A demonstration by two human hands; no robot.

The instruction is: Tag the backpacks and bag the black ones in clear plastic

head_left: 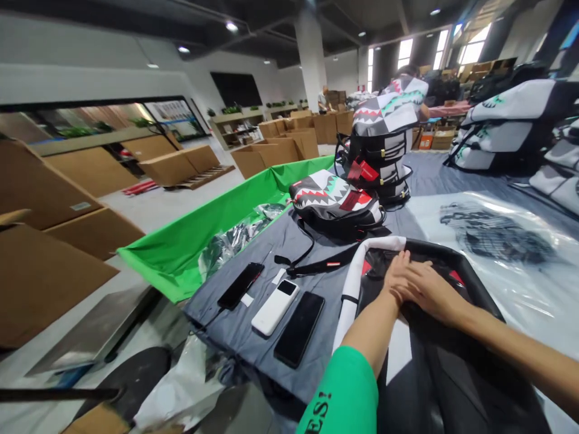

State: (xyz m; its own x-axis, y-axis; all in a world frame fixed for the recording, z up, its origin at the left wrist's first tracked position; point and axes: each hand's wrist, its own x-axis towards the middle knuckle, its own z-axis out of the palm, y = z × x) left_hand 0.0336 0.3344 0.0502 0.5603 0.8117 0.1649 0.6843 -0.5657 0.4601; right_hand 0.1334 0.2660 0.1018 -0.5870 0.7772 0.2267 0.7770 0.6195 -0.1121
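A large black and white backpack lies spread out in front of me, with a white edge and small red patches at its far end. My left hand rests on the dark material near that end, fingers stretched forward and partly hidden. Crossing over it, my right hand lies flat with its fingers out. Both hands touch each other and the backpack; no separate object shows in them. Beyond it sits a finished-looking backpack with a shark-teeth print and a black strap trailing toward me.
Left of the backpack lie a white power bank and two black phones. A green fabric bin holds clear plastic bags. Stacked backpacks stand behind, more at right. Plastic sheeting covers the table's right side.
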